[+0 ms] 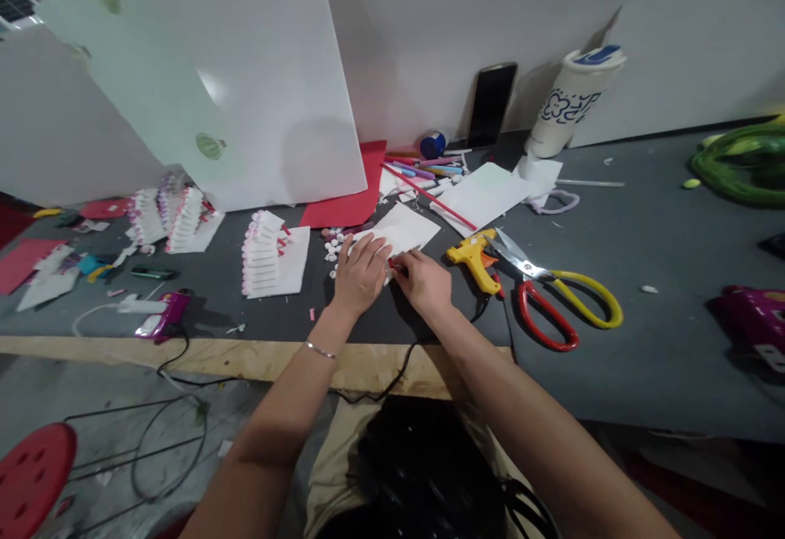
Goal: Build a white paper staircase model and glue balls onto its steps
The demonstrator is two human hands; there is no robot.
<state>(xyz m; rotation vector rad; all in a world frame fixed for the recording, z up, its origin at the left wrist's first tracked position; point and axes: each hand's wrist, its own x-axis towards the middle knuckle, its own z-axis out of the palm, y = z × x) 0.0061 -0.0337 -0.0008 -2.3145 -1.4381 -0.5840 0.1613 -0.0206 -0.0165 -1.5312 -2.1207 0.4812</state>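
My left hand (363, 276) lies with its fingers stretched over a white sheet of card (408, 228), pressing on its near part. Beside it, my right hand (426, 281) is closed, thumb and finger pinching a small red piece (391, 262) at the card's near edge. Most of that piece is hidden by the fingers. Small white round pieces (332, 251) lie scattered left of my left hand. A yellow glue gun (475, 259) rests right of my right hand, touching or almost touching large scissors (533, 271) with red and yellow handles.
A white card with a fan of pink-tipped strips (261, 257) lies to the left. Pens (429, 169), a phone (492, 104) and a white tumbler (561, 105) stand or lie at the back. A large white board (275, 73) leans there. A black cable (398, 375) crosses the table's front edge.
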